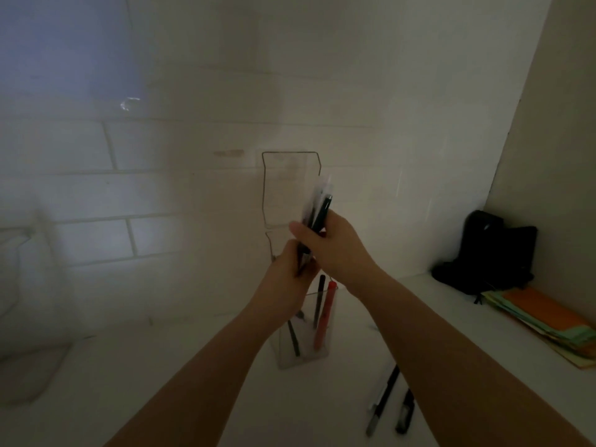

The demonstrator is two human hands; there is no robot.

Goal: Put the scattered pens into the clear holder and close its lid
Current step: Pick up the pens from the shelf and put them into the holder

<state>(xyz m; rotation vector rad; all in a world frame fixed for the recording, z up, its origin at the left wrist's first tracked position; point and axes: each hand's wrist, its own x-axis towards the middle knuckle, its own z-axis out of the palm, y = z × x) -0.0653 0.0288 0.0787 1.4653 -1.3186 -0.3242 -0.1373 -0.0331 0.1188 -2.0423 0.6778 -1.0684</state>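
Observation:
A clear holder [287, 356] stands on the white surface in front of me, its lid [290, 185] swung up and open against the wall. Inside it lean a red pen [324, 317] and two black pens [319, 298]. Just above the holder both my hands grip one bundle of pens [317, 209], dark and blurred. My left hand [292, 275] holds the bundle's lower end and my right hand [329, 243] its middle. Loose black pens [385, 396] lie on the surface at the lower right, beneath my right forearm.
A black pouch [490, 253] sits in the right corner, with a stack of orange and green paper folders [545, 321] in front of it. A tiled wall rises close behind the holder. A faint clear shape shows at the far left edge.

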